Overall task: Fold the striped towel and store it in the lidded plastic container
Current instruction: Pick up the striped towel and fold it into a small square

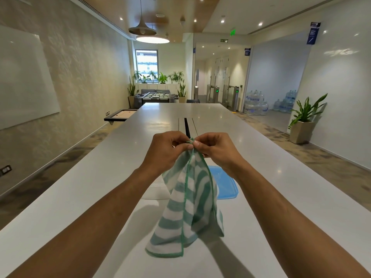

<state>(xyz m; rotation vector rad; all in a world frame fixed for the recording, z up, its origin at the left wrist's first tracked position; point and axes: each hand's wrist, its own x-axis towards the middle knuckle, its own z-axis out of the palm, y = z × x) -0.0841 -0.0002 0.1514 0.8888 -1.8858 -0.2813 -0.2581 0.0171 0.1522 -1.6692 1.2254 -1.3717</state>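
Observation:
The green-and-white striped towel [188,207] hangs in the air above the table, bunched at its top. My left hand [166,151] and my right hand [216,149] meet there, both pinching the towel's upper edge between thumb and fingers. Behind the towel on the table lies the blue lid [224,183], flat and apart from its box. The clear plastic container [156,189] stands to the lid's left, mostly hidden by my left forearm and the cloth.
A long white table [120,177] runs away from me, with a dark cable slot [187,125] along its middle. Floor lies at both sides, with a potted plant [305,121] by the right wall.

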